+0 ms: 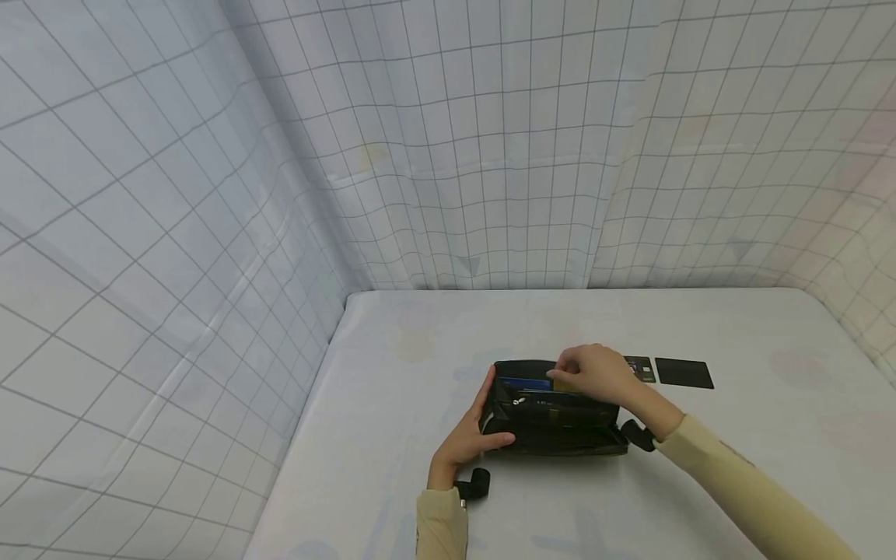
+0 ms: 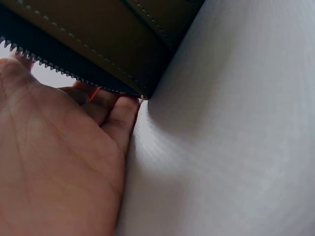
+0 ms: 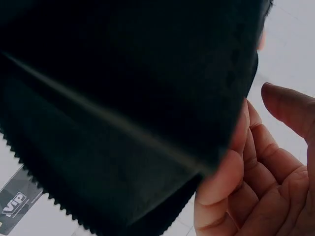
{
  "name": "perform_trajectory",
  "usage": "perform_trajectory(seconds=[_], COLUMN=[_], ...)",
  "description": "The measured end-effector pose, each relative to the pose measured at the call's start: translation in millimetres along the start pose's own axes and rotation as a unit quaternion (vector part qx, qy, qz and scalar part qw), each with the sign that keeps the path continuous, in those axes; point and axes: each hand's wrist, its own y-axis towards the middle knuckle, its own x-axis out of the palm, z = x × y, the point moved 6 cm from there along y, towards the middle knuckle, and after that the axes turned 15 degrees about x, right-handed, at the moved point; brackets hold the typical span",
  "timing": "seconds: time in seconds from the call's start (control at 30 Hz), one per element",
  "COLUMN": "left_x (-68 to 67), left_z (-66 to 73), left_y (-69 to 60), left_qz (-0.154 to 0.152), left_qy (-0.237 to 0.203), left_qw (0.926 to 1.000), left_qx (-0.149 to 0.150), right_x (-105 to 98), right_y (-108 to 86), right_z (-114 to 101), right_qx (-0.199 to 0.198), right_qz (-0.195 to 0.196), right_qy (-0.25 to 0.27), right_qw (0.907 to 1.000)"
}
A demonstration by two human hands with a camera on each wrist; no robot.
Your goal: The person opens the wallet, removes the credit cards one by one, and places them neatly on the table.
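A dark wallet (image 1: 567,414) stands opened on a white-covered table (image 1: 364,420); the left hand (image 1: 465,440) holds its left end, thumb on the near flap; the right hand (image 1: 599,375) pinches a gold card (image 1: 564,386) in the far pocket, right of a blue card (image 1: 528,384); a chip card (image 1: 641,369) and a black card (image 1: 684,372) lie beyond, far right.

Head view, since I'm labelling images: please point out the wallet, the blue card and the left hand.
Wallet (image 1: 560,414), head view: its middle section.
Blue card (image 1: 526,384), head view: its exposed strip.
Left hand (image 1: 465,439), head view: the back.
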Motion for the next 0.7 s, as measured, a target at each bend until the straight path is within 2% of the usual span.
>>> perform_trajectory(seconds=[0.27,0.5,0.7], left_x=[0.6,0.4,0.9], left_z=[-0.2,-0.3,-0.4], left_y=[-0.5,-0.4,-0.3], left_qz=[-0.001,-0.008,-0.017], left_qy=[0.002,0.006,0.001], left_qw=[1.0,0.9999,0.9999], left_qx=[0.0,0.005,-0.001], right_x=[9.3,16.9,19.4], right_y=[3.3,4.9,4.9], right_z=[-3.0,-3.1,-2.9], right_qx=[-0.004,0.021,0.05], right_qz=[-0.037,-0.07,-0.068], right_qy=[0.006,0.008,0.003], right_qw=[0.9993,0.9973,0.9964])
